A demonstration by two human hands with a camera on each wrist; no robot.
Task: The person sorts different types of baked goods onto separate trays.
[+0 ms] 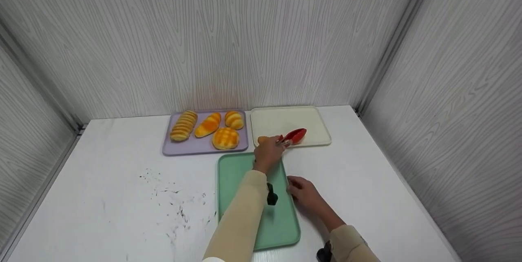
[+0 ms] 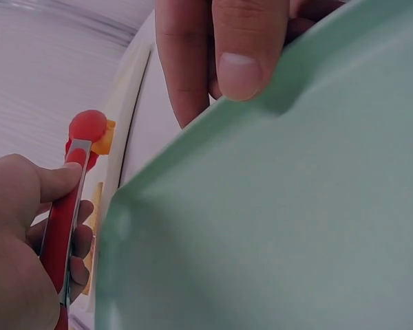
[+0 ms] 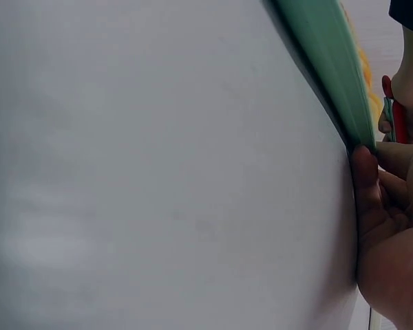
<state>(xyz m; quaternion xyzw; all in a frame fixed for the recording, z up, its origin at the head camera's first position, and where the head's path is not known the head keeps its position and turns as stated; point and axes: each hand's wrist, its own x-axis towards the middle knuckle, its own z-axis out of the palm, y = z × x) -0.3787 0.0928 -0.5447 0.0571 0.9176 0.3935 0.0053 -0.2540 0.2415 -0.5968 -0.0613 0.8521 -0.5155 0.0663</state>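
My left hand [image 1: 268, 154] grips a pair of red-and-silver tongs [image 2: 67, 227] over the front of the cream tray [image 1: 285, 116]. Between the red tong heads shows a yellow-orange piece [image 2: 104, 139], mostly covered. Another orange-brown piece [image 1: 261, 139] peeks out beside the left hand on the cream tray; the hand hides the rest. My right hand [image 1: 306, 196] pinches the right rim of the green tray [image 1: 274, 229], thumb over the edge in the left wrist view. The left forearm passes above this tray.
A purple tray [image 1: 195, 145] at the back left bears several bread pieces, among them a ridged loaf [image 1: 183, 126] and a round checked bun [image 1: 225, 138]. Dark marks spot the white table [image 1: 122, 196]. Grained panels [image 1: 236, 41] stand behind and at both sides.
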